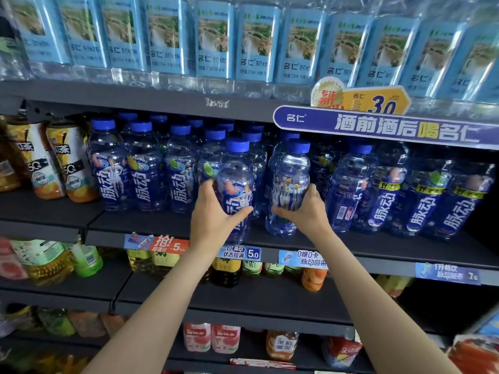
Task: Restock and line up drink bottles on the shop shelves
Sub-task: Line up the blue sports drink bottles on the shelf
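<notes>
I had both hands up at the middle shelf (167,225), each wrapped round a blue-capped drink bottle. My left hand (216,214) gripped the left bottle (237,184) low on its body, thumb curled across the front of the label and fingers round the far side; its base sat at the shelf's front edge, just above the price tag (241,252) reading 5.0. My right hand (305,209) held the right bottle (291,179) the same way, thumb across the lower front and fingers behind, and that bottle stood a little further in on the shelf. The two bottles were close beside each other with a narrow gap between them, both roughly upright. To their left a row of matching blue bottles (143,168) stood in line along the shelf, with more behind them, and another group (421,195) stood to the right. On the shelf above ran a row of pale blue labelled water bottles (213,41) over a blue banner (391,128). Two orange-and-white bottles (59,163) stood at the far left of the middle shelf, and mixed tea and juice bottles (226,271) filled the shelves below.
</notes>
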{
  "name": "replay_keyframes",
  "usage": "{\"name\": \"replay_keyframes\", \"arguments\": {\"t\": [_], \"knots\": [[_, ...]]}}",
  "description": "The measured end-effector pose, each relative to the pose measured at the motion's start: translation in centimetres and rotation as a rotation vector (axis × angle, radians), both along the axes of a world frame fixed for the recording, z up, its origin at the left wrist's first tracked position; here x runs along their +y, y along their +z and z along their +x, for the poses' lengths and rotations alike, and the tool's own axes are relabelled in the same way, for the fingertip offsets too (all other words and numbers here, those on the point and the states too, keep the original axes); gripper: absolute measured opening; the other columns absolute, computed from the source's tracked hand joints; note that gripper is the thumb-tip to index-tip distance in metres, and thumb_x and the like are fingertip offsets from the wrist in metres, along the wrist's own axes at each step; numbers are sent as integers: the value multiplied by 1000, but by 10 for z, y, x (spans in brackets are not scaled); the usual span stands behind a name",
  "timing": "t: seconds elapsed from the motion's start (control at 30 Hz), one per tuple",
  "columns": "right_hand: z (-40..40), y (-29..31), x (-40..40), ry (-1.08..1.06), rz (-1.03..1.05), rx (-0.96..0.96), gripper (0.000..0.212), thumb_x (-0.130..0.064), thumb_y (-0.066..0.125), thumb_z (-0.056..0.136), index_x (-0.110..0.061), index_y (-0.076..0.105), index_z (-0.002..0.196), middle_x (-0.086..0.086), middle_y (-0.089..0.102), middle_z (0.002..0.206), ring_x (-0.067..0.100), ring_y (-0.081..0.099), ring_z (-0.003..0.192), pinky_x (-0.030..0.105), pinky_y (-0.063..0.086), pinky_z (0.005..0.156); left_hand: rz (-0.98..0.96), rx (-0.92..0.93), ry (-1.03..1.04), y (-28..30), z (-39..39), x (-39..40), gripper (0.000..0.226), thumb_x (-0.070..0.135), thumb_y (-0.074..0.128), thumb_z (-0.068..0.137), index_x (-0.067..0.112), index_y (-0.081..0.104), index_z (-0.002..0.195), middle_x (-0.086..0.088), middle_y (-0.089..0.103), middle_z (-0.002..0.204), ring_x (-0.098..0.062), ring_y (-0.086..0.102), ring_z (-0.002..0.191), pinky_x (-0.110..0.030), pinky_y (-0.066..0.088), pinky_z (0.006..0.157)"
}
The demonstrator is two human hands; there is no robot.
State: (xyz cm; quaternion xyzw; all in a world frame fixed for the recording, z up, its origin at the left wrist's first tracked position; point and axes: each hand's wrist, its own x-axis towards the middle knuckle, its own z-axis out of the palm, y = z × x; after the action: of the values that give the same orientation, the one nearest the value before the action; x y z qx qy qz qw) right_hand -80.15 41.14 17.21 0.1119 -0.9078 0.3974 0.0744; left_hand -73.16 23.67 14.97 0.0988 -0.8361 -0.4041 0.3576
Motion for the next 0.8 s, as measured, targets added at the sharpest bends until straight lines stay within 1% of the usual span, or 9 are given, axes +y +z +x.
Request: {"name": "replay_keyframes", "arguments": {"t": [0.03, 0.1, 0.17, 0.33, 0.47, 0.57, 0.63, 0.7, 0.8], "knots": [[2, -2, 0, -12, 17, 18, 86, -32, 77, 73, 2, 28, 135, 14, 42, 128, 28, 44, 117, 32, 41, 89, -3, 9, 0, 0, -1, 3, 74, 40, 79, 67, 12, 39, 123, 0, 48, 124, -20, 51, 113, -30, 44, 89], [3, -4, 1, -30, 47, 47, 84, -33, 77, 73, 2, 31, 135, 17, 36, 135, 29, 36, 125, 33, 36, 95, -13, 21, 4, 0, -1, 7, 73, 38, 79, 68, 12, 38, 122, 0, 47, 123, -19, 50, 113, -26, 41, 86], [0, -4, -2, -45, 60, 55, 83, -34, 77, 73, 2, 33, 134, 16, 36, 135, 29, 37, 125, 33, 36, 95, -24, 17, 11, 0, -3, 7, 78, 40, 79, 68, 10, 37, 126, -2, 46, 125, -21, 48, 116, -29, 41, 88], [-1, -13, -22, -126, -25, 85, 78, -31, 78, 73, -1, 31, 127, 16, 35, 130, 33, 45, 116, 37, 43, 85, -29, -7, 18, -1, -3, 8, 84, 41, 78, 69, 7, 34, 132, -5, 44, 129, -22, 46, 120, -32, 42, 91], [2, -23, -38, -231, 11, 125, 84, -38, 74, 75, -2, 26, 134, 15, 39, 132, 35, 38, 122, 40, 38, 96, -43, -23, 19, 0, -2, 9, 84, 42, 77, 69, 7, 33, 132, -6, 43, 130, -23, 45, 120, -35, 44, 89], [4, -28, -31, -113, 11, 93, 93, -39, 74, 75, -5, 19, 142, 13, 40, 136, 33, 36, 125, 39, 34, 100, -47, -29, 20, 0, -2, 8, 84, 42, 77, 69, 8, 32, 132, -5, 43, 130, -23, 45, 121, -37, 44, 89], [4, -31, -21, -18, -81, 24, 84, -33, 77, 74, -8, 27, 138, 9, 48, 132, 29, 44, 122, 33, 40, 95, -50, -17, 28, -2, -3, 7, 85, 42, 77, 69, 7, 32, 132, -5, 42, 131, -22, 43, 122, -37, 43, 89], [5, -32, -15, -18, -153, -39, 73, -30, 78, 73, -7, 37, 129, 8, 54, 126, 24, 52, 114, 25, 41, 84, -47, 2, 33, -3, -3, 9, 84, 41, 77, 69, 7, 33, 131, -6, 43, 129, -23, 43, 121, -37, 44, 88], [8, -36, -21, -115, -145, -6, 70, -35, 77, 73, -5, 38, 122, 9, 48, 122, 25, 51, 109, 27, 38, 77, -40, 17, 43, -5, -4, 10, 82, 40, 78, 69, 7, 35, 129, -6, 44, 126, -22, 45, 119, -35, 44, 86]]}}
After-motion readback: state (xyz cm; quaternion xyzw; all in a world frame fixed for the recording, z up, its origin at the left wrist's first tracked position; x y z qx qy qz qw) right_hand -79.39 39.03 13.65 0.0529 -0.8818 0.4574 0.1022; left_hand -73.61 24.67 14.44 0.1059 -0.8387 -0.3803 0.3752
